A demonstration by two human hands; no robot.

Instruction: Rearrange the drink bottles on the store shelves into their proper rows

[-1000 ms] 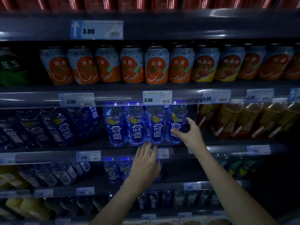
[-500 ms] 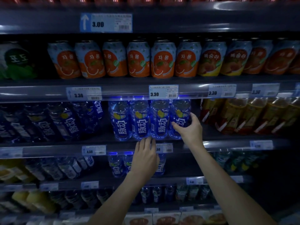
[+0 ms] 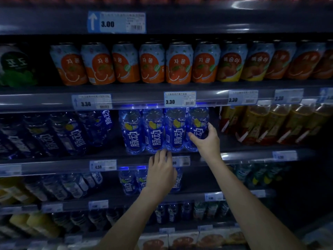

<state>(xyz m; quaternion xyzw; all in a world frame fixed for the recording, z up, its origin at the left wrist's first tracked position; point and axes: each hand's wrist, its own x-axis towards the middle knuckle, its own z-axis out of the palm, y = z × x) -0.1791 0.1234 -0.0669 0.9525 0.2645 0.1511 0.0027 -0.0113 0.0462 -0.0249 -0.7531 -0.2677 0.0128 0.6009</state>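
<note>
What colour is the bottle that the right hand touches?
Blue, with white lettering: the bottle under the right hand, seen in the head view.

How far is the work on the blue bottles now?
Done: four lit blue bottles stand upright in a row. In hand: the right hand grips the rightmost bottle; the left hand rests at the shelf edge. Left: the dark blue bottles further left appear to lean.

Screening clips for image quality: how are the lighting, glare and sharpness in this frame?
Head view: dim overall, with a bright pool on the four blue bottles that the right hand grips; glare streaks on the top shelf edge; the left dark bottles and amber bottles blur and lean toward the edges.
</note>
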